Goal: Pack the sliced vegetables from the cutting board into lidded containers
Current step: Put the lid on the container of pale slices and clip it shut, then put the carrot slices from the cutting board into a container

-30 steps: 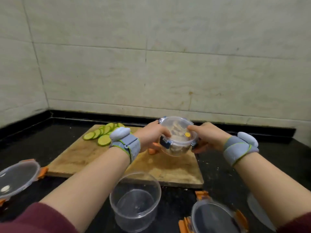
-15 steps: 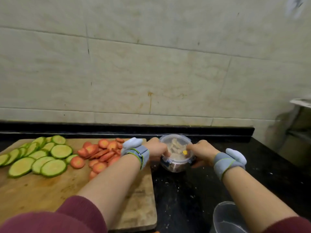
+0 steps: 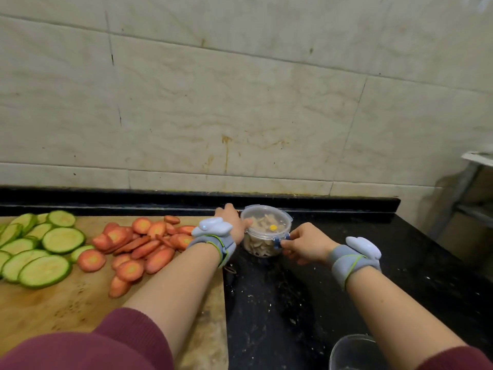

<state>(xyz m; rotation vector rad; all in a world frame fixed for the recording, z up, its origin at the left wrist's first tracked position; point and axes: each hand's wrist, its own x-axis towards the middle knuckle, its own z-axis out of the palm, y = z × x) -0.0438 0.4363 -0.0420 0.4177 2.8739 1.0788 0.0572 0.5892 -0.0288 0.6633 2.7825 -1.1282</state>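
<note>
Lidded container (image 3: 266, 228) on counter (image 3: 293, 303), left hand (image 3: 234, 222) gripping its side, right hand (image 3: 306, 244) pinching its clip (image 3: 277, 243)

Open countertop (image 3: 293, 316) right of cutting board (image 3: 66, 303) (clear container (image 3: 349, 353) at near edge)

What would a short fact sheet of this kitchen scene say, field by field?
Container: lidded container, pale slices inside, on the black counter beside the cutting board
Left hand: holds the container's left side
Right hand: pinches a blue lid clip
On board: carrot slices, zucchini slices, not yet packed
Bottom right: clear container, partly in view
</note>
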